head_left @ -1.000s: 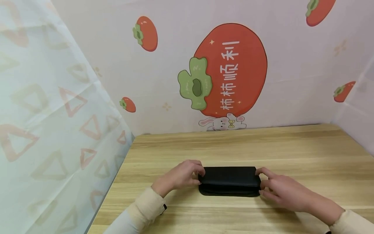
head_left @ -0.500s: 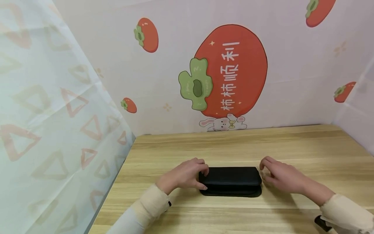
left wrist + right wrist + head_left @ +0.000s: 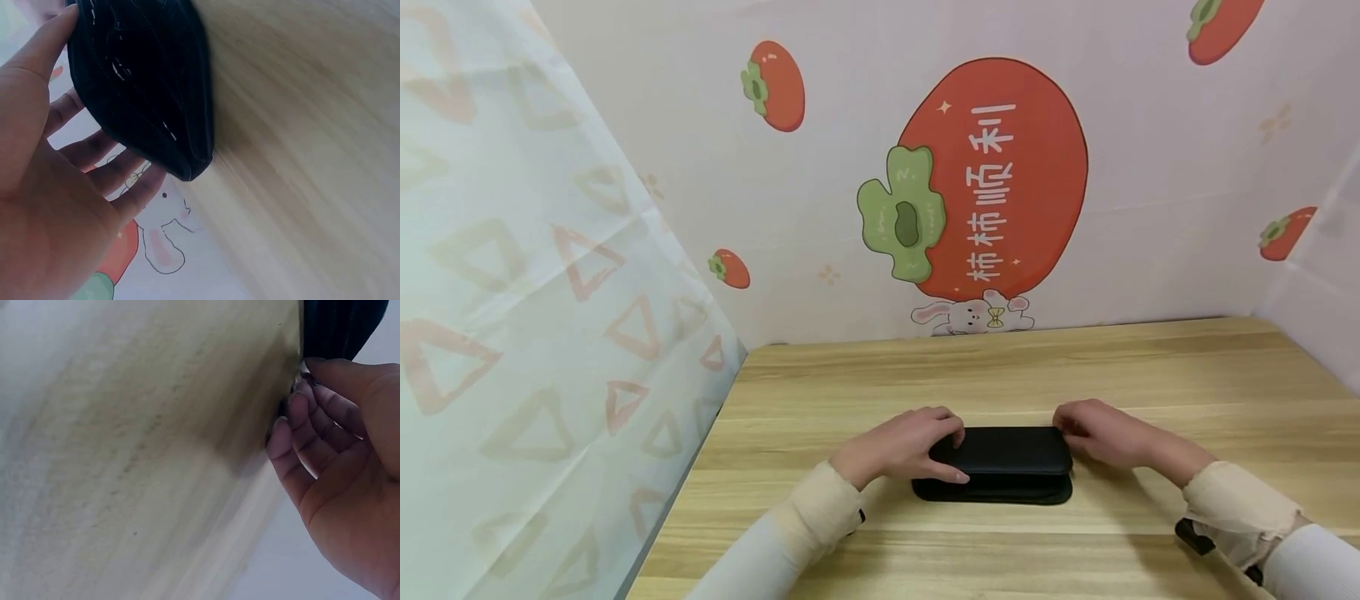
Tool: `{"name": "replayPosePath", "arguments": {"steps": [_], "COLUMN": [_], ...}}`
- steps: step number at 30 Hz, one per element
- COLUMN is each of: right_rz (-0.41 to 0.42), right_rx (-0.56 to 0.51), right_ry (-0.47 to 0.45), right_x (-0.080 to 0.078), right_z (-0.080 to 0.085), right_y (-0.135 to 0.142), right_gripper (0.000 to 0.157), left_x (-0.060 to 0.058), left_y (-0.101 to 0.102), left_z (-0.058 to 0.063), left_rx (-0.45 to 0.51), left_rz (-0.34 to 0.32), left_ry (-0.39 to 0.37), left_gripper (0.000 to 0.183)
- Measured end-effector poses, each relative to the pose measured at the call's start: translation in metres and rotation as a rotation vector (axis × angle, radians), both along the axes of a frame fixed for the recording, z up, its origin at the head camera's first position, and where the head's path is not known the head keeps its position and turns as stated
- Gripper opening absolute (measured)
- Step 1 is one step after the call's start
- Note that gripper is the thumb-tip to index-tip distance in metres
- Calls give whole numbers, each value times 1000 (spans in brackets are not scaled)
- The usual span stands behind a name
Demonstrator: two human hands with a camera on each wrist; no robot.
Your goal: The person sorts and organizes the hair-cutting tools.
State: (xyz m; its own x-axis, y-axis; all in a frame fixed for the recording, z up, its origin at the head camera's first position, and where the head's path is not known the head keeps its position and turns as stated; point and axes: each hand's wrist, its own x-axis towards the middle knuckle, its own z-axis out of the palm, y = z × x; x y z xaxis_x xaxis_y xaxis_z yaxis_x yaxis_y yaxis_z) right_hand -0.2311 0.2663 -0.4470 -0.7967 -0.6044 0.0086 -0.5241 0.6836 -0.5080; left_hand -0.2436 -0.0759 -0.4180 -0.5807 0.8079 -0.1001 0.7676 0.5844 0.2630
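Observation:
A long black zip wallet (image 3: 1015, 450) lies flat on the wooden table, its near side gaping. In the left wrist view, zipper teeth line the wallet's opening (image 3: 140, 81), and its inside is dark. My left hand (image 3: 913, 443) holds the wallet's left part, thumb at the near edge and fingers over the top. At the far right corner my right hand (image 3: 1097, 432) has its fingers curled in against the thumb. Close up in the right wrist view, the right hand (image 3: 359, 462) pinches at the wallet's corner (image 3: 340, 328); small dark bits show by the fingertips, too blurred to name.
The wooden table (image 3: 820, 383) runs back to a pale wall sheet (image 3: 820, 200) printed with red persimmons and a rabbit. Another patterned sheet (image 3: 550, 333) hangs along the left side. Black straps (image 3: 1193, 536) show at the sleeves.
My left hand has slid right along the wallet. My right hand came off the right end, moved up and back, and now pinches at the far right corner. The wallet has hardly moved.

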Motion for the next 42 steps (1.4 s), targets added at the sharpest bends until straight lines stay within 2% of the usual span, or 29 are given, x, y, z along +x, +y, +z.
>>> {"name": "replayPosePath", "arguments": {"steps": [5, 11, 16, 19, 26, 32, 36, 39, 42], "right_rz": [11, 70, 111, 120, 196, 208, 223, 236, 275], "right_rx": [-24, -63, -93, -95, -102, -93, -71, -77, -95], "right_ry": [-12, 4, 19, 49, 214, 257, 323, 350, 339], "right_x": [-1, -3, -4, -4, 2, 17, 25, 29, 31], "right_z": [0, 0, 0, 0, 0, 4, 8, 8, 11], "right_y": [4, 10, 15, 18, 25, 27, 21, 18, 13], "right_gripper": [20, 23, 18, 14, 16, 25, 35, 37, 36], "left_x": [-3, -5, -6, -6, -7, -7, -6, -4, -3], "left_y": [5, 8, 8, 7, 6, 6, 7, 8, 7], "left_z": [-3, -6, -9, -10, -9, -8, -8, -9, -7], "left_rx": [4, 17, 28, 28, 17, 8, 3, -4, -7], "left_rz": [-12, -20, -13, -13, -20, -45, -56, -57, -44], "left_ry": [-40, -82, -109, -99, -57, -39, -18, -13, -11], "left_gripper": [45, 44, 44, 44, 43, 44, 43, 43, 43]}}
